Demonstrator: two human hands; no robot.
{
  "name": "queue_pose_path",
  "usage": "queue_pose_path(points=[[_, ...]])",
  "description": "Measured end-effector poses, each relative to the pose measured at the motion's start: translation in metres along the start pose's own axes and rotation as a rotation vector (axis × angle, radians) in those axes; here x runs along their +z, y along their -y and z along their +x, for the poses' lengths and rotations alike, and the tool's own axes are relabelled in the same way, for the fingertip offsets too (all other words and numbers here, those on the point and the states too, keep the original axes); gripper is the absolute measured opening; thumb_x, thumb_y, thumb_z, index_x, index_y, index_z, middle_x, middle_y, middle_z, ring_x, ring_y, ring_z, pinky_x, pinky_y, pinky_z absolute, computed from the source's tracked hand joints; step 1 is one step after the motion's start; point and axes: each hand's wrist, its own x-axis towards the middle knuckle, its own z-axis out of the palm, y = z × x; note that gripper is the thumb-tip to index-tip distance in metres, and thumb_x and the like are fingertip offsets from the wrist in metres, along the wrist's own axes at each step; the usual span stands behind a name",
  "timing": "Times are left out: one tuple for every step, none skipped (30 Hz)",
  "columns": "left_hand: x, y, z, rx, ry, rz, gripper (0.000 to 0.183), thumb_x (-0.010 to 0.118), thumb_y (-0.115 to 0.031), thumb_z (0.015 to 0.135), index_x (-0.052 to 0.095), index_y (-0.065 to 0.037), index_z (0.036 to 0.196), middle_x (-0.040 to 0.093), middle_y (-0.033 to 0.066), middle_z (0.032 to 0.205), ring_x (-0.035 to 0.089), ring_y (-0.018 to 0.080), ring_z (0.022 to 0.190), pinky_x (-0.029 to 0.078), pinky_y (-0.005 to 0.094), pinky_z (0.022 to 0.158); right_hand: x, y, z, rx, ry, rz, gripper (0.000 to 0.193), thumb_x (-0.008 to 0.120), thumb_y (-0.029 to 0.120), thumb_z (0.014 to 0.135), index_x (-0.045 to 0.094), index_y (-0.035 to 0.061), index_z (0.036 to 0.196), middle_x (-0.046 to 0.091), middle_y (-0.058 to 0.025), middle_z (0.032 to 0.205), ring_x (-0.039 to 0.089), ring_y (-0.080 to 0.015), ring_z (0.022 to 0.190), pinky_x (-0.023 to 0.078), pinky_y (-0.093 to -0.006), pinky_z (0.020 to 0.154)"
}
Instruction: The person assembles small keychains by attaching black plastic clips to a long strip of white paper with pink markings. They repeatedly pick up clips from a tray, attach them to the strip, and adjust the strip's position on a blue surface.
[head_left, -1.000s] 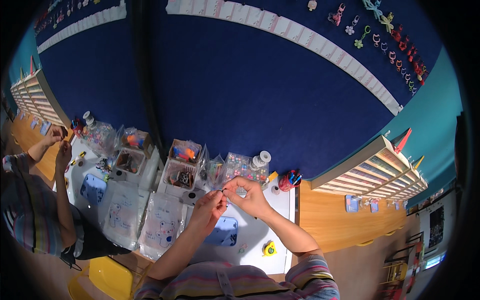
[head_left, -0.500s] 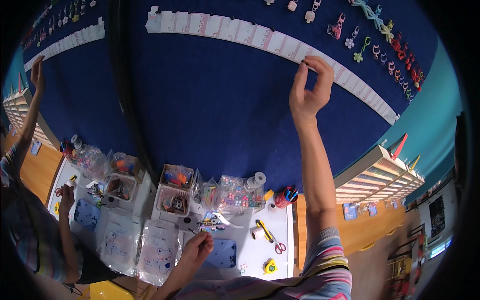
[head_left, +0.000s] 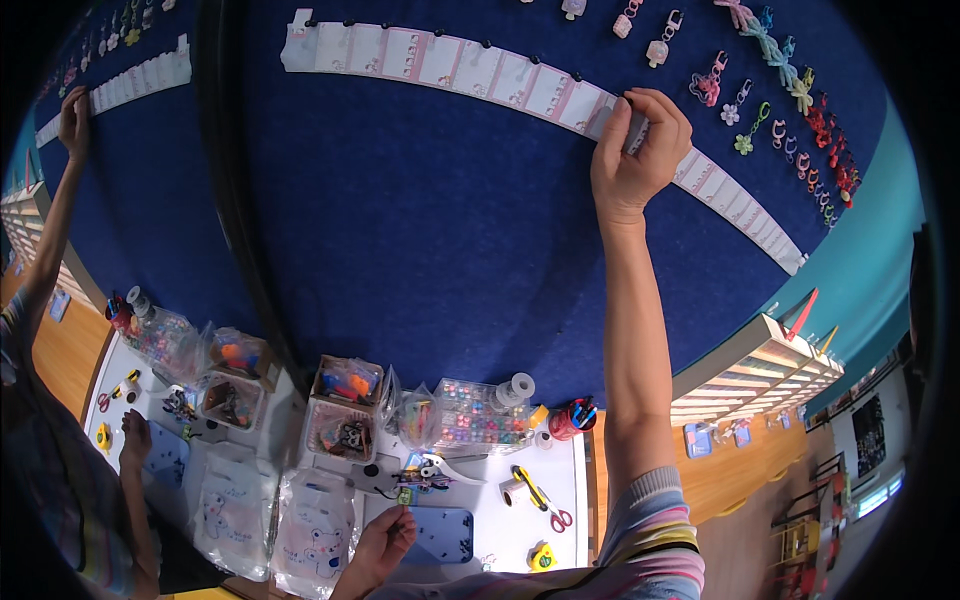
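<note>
Up at the blue fabric board, my right hand presses against a long paper strip of white cards with pink borders. Its thumb and forefinger are pinched on a small black push pin at the strip's upper edge. Similar black pins line that edge to the left. Low over the white table, my left hand is closed with its fingers curled together. What it holds, if anything, is hidden. Beside it lies a blue tray with small black pieces in it.
Keychains hang on the board's upper right. On the table stand a clear bead box, baskets, a red pen cup, scissors, a yellow tape measure and plastic bags. The left side shows a mirrored view.
My right hand has moved up and slightly right, bringing the pin from near the strip's lower edge onto its upper edge. The left hand has dropped a little lower.
</note>
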Motion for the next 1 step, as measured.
queue_pose_path(points=[[-0.0021,-0.0005,0.0030,-0.010,0.023,-0.003,0.014,0.057,-0.013,0.096,0.061,0.000,0.093,0.064,0.0073,0.085,0.058,0.0163,0.076,0.048,0.0258,0.069,0.0001,0.0004,-0.0003,-0.001,0.006,-0.004,0.016,0.068,0.001,0.079,0.063,0.0055,0.094,0.065,-0.0071,0.097,0.058,-0.0250,0.090,0.042,-0.0349,0.079]])
